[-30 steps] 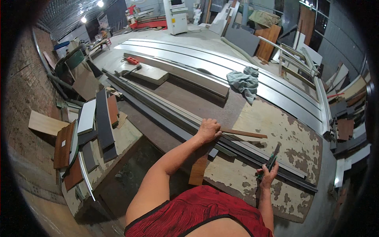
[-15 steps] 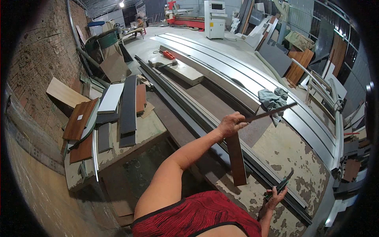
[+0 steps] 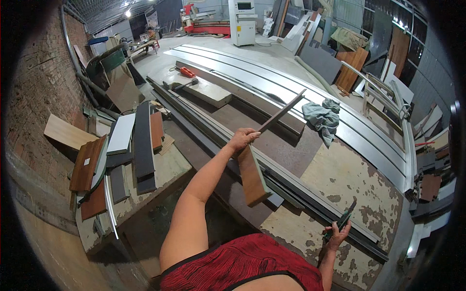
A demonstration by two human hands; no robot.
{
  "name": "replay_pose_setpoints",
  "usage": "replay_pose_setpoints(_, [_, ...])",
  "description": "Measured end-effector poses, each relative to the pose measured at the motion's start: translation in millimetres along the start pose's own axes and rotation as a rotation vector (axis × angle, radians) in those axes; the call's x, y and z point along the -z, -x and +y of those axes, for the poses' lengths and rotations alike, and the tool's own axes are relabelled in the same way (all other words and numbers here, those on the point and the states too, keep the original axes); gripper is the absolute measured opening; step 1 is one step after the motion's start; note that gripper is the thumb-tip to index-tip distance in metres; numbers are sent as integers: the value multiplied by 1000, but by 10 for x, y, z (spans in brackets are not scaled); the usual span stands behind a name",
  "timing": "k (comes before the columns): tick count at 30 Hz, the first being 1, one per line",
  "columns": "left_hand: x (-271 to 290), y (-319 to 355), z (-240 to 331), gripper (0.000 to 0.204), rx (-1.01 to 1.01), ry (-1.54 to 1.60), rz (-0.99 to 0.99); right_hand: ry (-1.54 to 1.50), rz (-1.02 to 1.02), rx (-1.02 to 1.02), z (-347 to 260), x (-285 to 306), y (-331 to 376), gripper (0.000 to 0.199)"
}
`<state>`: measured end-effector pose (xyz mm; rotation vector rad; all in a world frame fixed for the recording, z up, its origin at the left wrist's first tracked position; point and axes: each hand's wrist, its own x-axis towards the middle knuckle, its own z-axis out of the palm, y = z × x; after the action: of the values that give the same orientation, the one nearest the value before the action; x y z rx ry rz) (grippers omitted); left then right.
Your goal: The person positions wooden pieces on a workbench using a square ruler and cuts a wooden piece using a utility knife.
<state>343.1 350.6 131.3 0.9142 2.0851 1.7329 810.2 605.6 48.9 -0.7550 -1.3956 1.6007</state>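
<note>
My left hand (image 3: 244, 139) is closed at the meeting of two brown pieces: a wood-grain board (image 3: 254, 180) hanging down toward me and a thin dark strip (image 3: 284, 110) pointing away to the far right. Whether these two are joined is hidden by my fingers. They are above long metal profiles (image 3: 301, 182) lying across the worktable (image 3: 335, 179). At the lower right, my right hand (image 3: 338, 236) is wrapped round a green-and-black hand tool (image 3: 345, 218) with a slim, dark, slightly curved tip pointing up. Its exact kind is unclear.
A grey-green cloth (image 3: 323, 119) lies beside long silver panels (image 3: 359, 126). Farther off are a hammer (image 3: 184, 84) and a red-handled tool (image 3: 185, 72). Board offcuts (image 3: 145, 140) cover the left bench. A white machine cabinet (image 3: 243, 24) stands at the back.
My left hand has moved left with the brown pieces and turned them, so more of the board's wood-grain face shows. The view has shifted; my right hand keeps its tool, tipped more upright.
</note>
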Motion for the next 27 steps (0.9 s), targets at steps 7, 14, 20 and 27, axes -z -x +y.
replay_pose_setpoints(7, [-21, -35, -22, 29, -93, -131, -26, 62, -7, 54, 29, 24, -31, 53])
replay_pose_setpoints(14, [-265, 99, -89, 35, -176, -454, -121, 46, 12, 9, -48, -52, 28, 54])
replay_pose_setpoints(20, [-355, 210, -82, 32, -488, -793, -86, 30, 23, -8, -64, -67, 26, 57])
replay_pose_setpoints(27, [-474, 484, 99, 25, -552, -811, -308, 46, 42, -8, -172, -134, 48, 57])
